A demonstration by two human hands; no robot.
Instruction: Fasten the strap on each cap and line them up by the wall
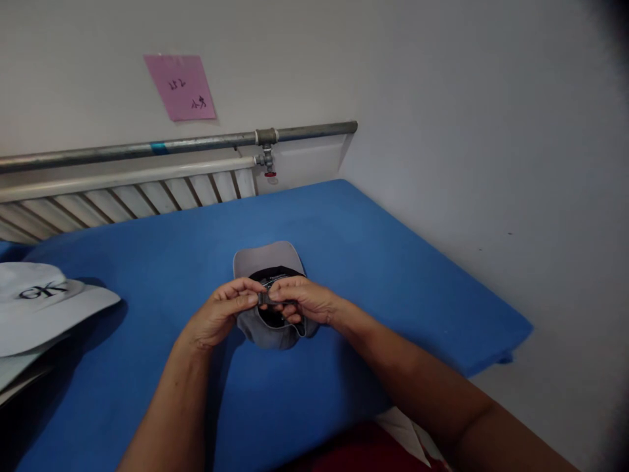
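A blue table bears a grey cap and white hats.

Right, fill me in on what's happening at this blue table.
A person is working with both bare hands on a grey fabric baseball cap that lies upside down on the blue padded table, brim pointing away. The left hand and right hand meet over the cap's back opening, fingers pinching its small dark adjuster strap between them. At the left edge lies a stack of white caps with black lettering, untouched. A pink paper note hangs on the wall above a metal pipe.
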